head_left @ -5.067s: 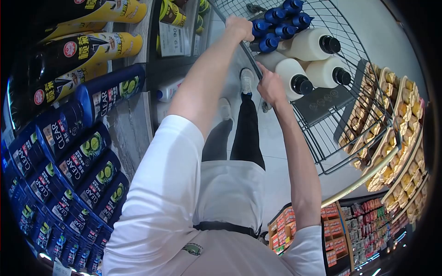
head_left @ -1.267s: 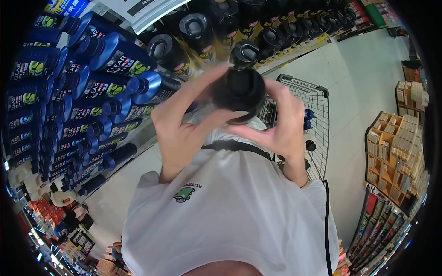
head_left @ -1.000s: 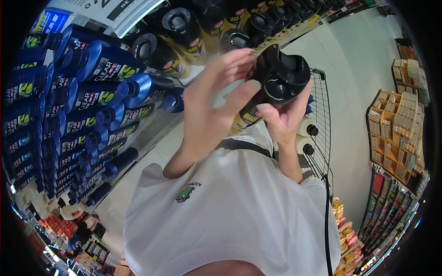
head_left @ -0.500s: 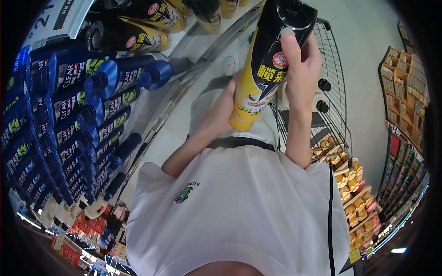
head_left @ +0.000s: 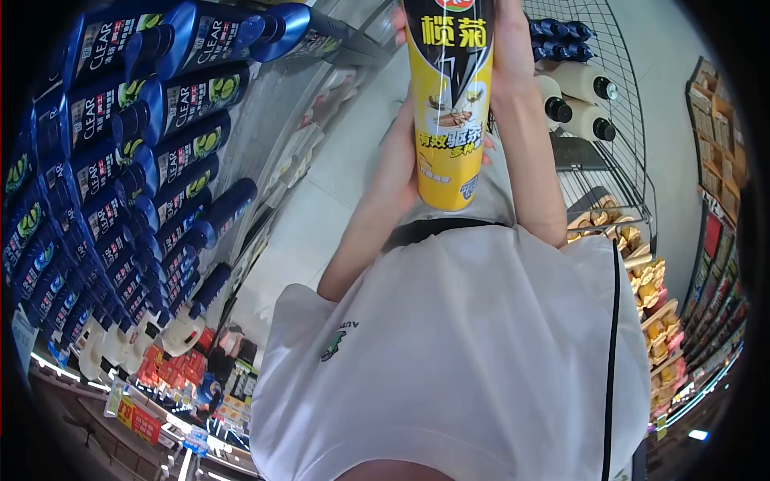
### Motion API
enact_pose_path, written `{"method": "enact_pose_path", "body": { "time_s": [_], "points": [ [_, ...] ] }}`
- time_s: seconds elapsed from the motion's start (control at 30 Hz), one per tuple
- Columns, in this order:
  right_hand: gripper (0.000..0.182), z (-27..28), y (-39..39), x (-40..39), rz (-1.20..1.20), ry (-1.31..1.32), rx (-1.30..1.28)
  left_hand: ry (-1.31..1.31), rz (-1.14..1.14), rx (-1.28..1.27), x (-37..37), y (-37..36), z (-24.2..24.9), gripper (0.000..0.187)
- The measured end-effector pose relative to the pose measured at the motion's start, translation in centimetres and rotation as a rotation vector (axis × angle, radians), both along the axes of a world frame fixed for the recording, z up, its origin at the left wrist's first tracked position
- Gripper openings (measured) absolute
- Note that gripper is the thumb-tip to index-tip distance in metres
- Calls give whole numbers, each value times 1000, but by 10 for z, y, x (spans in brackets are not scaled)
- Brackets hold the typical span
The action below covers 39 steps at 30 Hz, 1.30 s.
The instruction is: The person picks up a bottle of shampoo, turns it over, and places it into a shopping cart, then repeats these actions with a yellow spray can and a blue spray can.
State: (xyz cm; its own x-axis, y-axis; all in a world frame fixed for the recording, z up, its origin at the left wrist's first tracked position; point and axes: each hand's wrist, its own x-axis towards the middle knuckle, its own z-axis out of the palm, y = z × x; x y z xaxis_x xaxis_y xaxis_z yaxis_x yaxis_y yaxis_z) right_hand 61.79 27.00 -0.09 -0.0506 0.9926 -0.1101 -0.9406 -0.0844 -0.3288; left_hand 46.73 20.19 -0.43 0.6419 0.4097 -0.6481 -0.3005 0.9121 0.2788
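— Head view: how is it mounted?
— One camera, worn on the head; aimed forward and steeply down. Field: wide, rounded, darkened at the corners.
— What is covered, and how near?
— White shirt point(head_left: 457, 345), viewed from above, close, at 6 o'clock. Spray can point(head_left: 453, 120), close, toward 12. Blue bottles point(head_left: 196, 100), shown side-on, toward 10. Wire cart point(head_left: 584, 156), set lower and farther, toward 2.

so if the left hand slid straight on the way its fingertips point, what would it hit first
Probably the right forearm. The left hand wraps behind the yellow and black can, fingertips showing past its edge, aimed that way. Depth is unclear, so they might pass beneath.
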Motion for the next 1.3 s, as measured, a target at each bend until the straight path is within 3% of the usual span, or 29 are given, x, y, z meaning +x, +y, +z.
{"method": "enact_pose_path", "body": {
  "time_s": [0.23,0.33,0.57,0.67,0.7,0.77,1.03,1.3],
  "points": [
    [63,19,-3,-39,-29,-38,-30,-146,26,143,-47,-19,-1,69],
    [62,36,6,-52,-25,-38,14,10,121,162,-49,-19,17,68],
    [59,44,37,-30,-8,-57,16,-21,77,131,-34,8,19,69],
    [76,27,51,-8,82,139,196,-22,47,135,-10,16,11,70],
    [81,21,50,-4,89,205,173,-51,-8,209,-5,20,9,61],
    [90,8,58,13,67,244,161,-33,1,133,6,23,13,60],
    [82,-3,75,35,302,594,323,46,39,139,42,31,18,56],
    [79,2,76,37,257,421,223,37,90,135,50,24,23,56]
  ]
}}
